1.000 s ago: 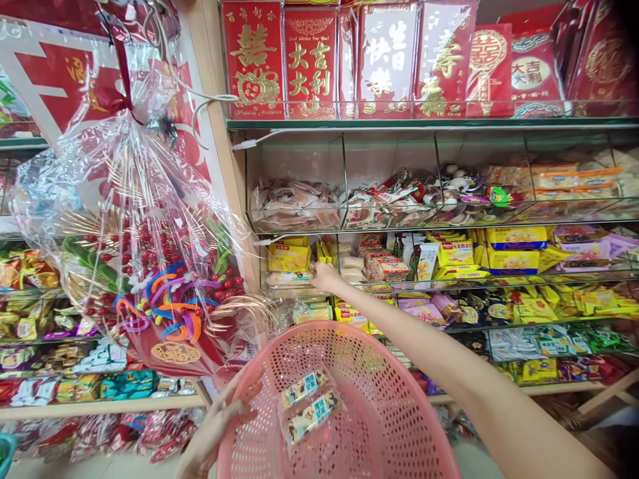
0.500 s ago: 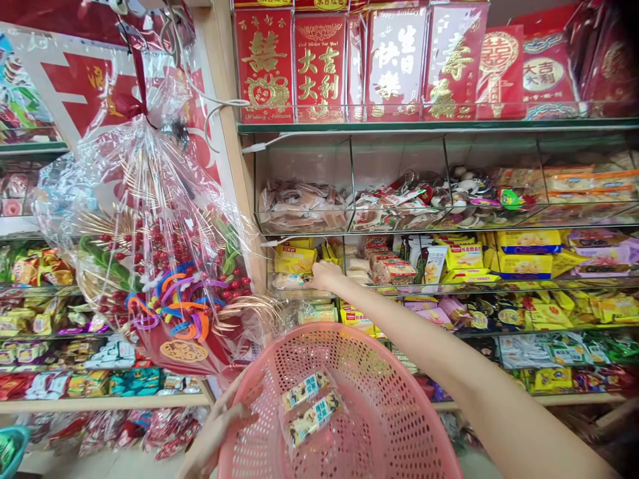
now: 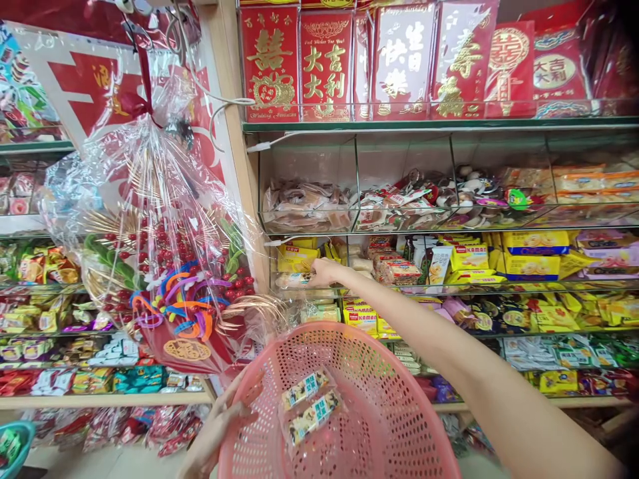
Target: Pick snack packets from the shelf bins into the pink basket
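Observation:
At the bottom centre, my left hand (image 3: pixel 222 426) grips the left rim of a pink perforated basket (image 3: pixel 399 406). Two clear-wrapped snack bars (image 3: pixel 313 418) with teal lettering lie inside it. My right arm reaches across above the basket to the shelf. There my right hand (image 3: pixel 325 273) has its fingers closed at the end of a small whitish wrapped snack (image 3: pixel 294 279), in the left compartment. Right behind that snack are yellow packets (image 3: pixel 298 258). My right palm is turned away from view.
A plastic-wrapped bouquet (image 3: pixel 170 266) with red berries hangs at left, close to the basket. Glass dividers and shelf edges (image 3: pixel 424 124) frame the snack compartments. Red envelopes (image 3: pixel 272 66) stand on top. A teal basket (image 3: pixel 20 442) sits at lower left.
The view has shifted slightly, so the shelves appear a little further right. My right hand now has the whitish snack showing more at its fingertips. My left hand still holds the basket.

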Available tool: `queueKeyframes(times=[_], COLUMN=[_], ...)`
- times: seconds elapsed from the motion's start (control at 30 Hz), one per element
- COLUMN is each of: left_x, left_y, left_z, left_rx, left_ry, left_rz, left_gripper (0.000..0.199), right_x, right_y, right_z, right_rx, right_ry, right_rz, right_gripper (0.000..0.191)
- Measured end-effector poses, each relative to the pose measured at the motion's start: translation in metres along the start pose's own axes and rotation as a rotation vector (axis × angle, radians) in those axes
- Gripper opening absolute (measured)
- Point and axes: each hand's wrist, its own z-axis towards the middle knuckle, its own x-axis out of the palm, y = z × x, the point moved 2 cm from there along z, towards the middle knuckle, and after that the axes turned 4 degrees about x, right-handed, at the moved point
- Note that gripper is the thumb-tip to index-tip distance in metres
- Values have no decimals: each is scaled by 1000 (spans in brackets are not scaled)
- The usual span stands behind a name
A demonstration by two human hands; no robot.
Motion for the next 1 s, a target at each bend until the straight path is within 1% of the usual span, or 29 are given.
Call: queueKeyframes(times=[0.07,0.2,0.3,0.37,0.43,0.5,0.53,0.6,0.67,0.7,0.77,0.87,0.93,1.0], left_x=[1,2,2,2,1,1,1,1,2,3,6,11,13,15], left_y=[0,-2,-3,-4,-5,-6,-7,-9,-11,-11,-10,-8,-5,-3], left_z=[1,1,1,0,0,-1,-1,-2,-2,-1,1,4,6,7], left_rx=[-5,2,15,17,13,2,0,6,12,9,-8,-20,-12,-4], left_ry=[3,13,7,5,5,6,7,14,25,27,31,43,33,27], left_rz=[-5,8,8,-6,-19,-11,0,20,32,36,47,52,43,30], left_gripper=[80,79,79,80,81,82,83,83,81,80,78,79,79,78], right_x=[-2,-4,-8,-12,-12,-5,1,21,48,64,97,142,165,179], right_y=[0,0,-7,-17,-34,-56,-68,-88,-100,-102,-93,-61,-38,-19], right_z=[-2,-9,-26,-48,-78,-113,-129,-157,-173,-175,-172,-150,-133,-118], right_rx=[-18,-25,-40,-54,-49,-21,-18,-5,-12,-29,-103,-254,-328,-377], right_ry=[-17,-96,-200,-302,-387,-415,-399,-300,-168,-102,10,130,169,170], right_rz=[14,30,60,96,143,209,252,328,426,474,555,628,625,581], right_gripper=[47,46,44,44,43,40,40,41,38,37,34,35,37,37])
